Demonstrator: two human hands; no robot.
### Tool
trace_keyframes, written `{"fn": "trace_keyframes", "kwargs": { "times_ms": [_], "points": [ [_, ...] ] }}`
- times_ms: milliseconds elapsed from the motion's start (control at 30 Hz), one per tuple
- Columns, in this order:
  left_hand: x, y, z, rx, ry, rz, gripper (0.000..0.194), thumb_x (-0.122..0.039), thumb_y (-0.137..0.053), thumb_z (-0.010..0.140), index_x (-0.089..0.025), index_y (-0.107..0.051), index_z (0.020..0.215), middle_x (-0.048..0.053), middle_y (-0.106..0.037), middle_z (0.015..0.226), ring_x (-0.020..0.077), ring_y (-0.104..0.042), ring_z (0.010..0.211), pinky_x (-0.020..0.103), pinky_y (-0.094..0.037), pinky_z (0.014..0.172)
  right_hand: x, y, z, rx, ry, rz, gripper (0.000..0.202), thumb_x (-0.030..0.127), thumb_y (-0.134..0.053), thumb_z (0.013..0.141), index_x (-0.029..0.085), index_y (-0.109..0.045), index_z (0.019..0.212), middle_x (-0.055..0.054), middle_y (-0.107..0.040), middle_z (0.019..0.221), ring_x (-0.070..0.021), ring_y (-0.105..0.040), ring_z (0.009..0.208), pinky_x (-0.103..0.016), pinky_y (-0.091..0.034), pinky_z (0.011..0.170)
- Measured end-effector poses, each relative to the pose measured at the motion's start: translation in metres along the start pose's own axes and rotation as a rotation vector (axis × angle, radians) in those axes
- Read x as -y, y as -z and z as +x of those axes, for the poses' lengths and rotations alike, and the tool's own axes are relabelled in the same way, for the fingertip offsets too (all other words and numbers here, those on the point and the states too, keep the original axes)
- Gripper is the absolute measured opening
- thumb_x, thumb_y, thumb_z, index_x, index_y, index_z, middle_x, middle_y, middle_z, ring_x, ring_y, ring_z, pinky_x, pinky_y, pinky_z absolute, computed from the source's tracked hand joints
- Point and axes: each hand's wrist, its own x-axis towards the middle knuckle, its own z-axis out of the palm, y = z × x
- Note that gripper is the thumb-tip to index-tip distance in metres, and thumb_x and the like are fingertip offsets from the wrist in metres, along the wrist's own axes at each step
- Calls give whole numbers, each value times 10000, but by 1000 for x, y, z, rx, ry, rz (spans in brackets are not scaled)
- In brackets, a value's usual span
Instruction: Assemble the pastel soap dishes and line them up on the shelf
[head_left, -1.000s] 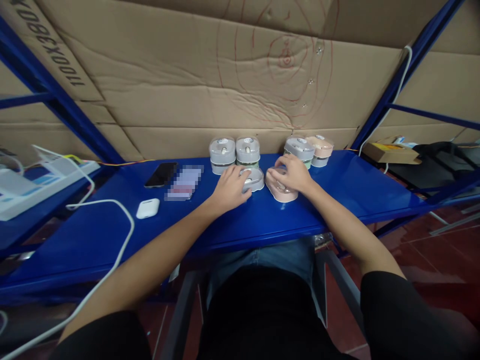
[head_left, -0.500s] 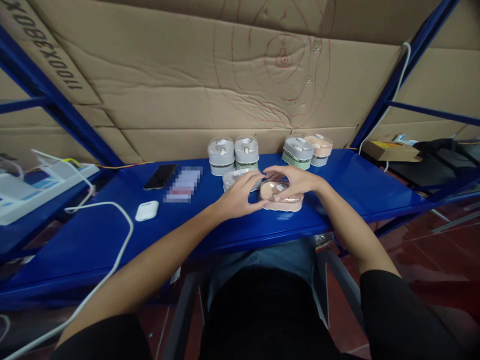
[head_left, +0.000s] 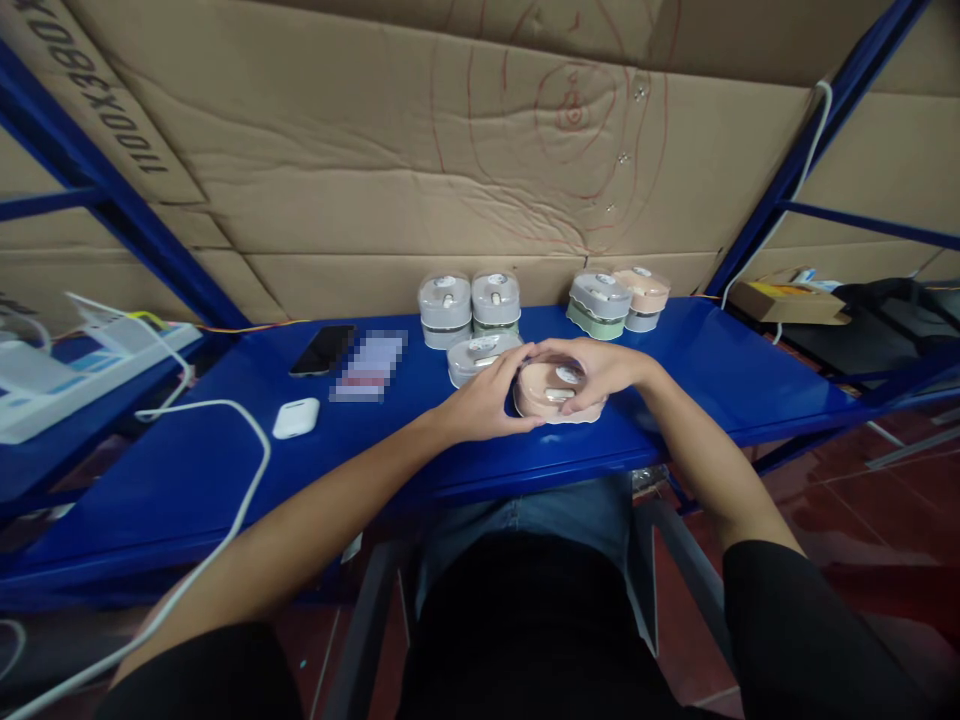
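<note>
Head view, left hand (head_left: 480,403), right hand (head_left: 613,366) arched inward, fingers (head_left: 507,366) clasping pink box (head_left: 541,388)

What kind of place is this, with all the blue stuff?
It looks like a workshop or storeroom, though I can't be sure. There's a blue metal workbench, big cardboard sheets for a back wall, and several clear-lidded boxes, some stacked.

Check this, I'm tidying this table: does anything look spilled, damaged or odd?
No spill shows. What stands out is the cardboard behind the blue table: it is creased, with red rings scrawled across it. The pink container, between the left hand and right hand, shows no visible damage.
</note>
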Motion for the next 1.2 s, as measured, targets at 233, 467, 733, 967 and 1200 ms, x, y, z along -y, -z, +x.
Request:
{"fn": "trace_keyframes", "kwargs": {
  "times_ms": [233,467,733,967,1200],
  "points": [
    [-1,-3,-2,48,21,13,1248,-508,-944,861,-250,-199,1828,243,-464,1796,453,-511,1643,666,-479,1327,-15,20,-12,-71,0,177,838,496,-925,799,267,-620,1545,-128,-761,1459,-314,-730,1340,-545,-560,1208],
    [-4,-6,-2,130,-96,82,825,-496,-974,866,-295,-672,1607,172,-530,1769,429,-508,1651,628,-445,1364,-35,35,-19,-333,-317,-251,833,628,-825,814,195,-690,1513,-166,-787,1389,-364,-761,1191,-532,-621,1059],
    [-3,-8,0,139,-144,92,619,-370,-870,971,-353,-721,1571,88,-583,1739,400,-535,1631,632,-447,1363,-54,32,-14,-230,-572,-413,671,690,-751,887,170,-759,1311,-153,-838,1098,-368,-789,992,-488,-633,874],
    [-6,-8,-1,128,-179,86,567,-323,-802,998,-333,-733,1560,89,-586,1721,376,-540,1619,594,-460,1359,-65,31,-13,-192,-613,-492,524,641,-796,868,204,-765,1156,-161,-828,1068,-369,-784,960,-487,-621,855],
    [-3,-10,-2,128,-159,90,590,-298,-808,994,-365,-721,1573,75,-579,1723,380,-539,1615,599,-449,1369,-70,26,-11,-173,-596,-582,529,590,-843,838,199,-777,1189,-177,-846,1136,-396,-798,1041,-509,-635,913]
  ]
}}
